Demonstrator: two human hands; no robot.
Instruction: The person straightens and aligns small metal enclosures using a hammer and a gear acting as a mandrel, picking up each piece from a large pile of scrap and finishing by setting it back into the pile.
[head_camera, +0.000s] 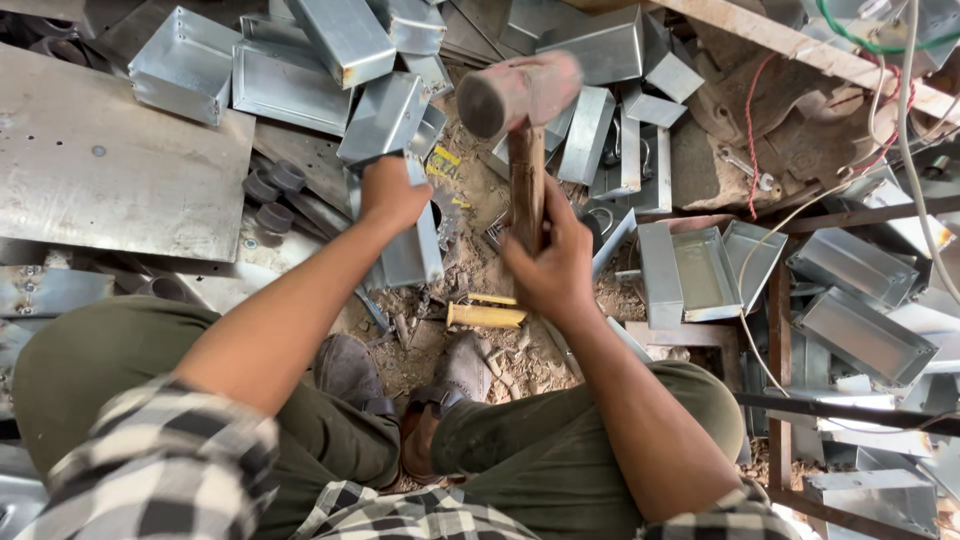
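Hands (470, 235) both gripping: right one mallet (520, 95), left one metal box (405, 235), two sandals (405, 385) below

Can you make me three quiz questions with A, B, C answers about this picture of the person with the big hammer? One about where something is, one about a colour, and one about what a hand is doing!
1. Where is the yellow-handled tool?
A. On the ground by the feet
B. In the left hand
C. On the big metal sheet

2. What colour is the mallet's handle?
A. Blue
B. Brown wood
C. White

3. What is the left hand doing?
A. Hanging free
B. Pressing a metal box on the ground
C. Holding the mallet

Answers:
1 A, the yellow-handled tool lies in the dirt.
2 B, the mallet in the right hand has a wooden handle.
3 B, the left hand grips the metal box.
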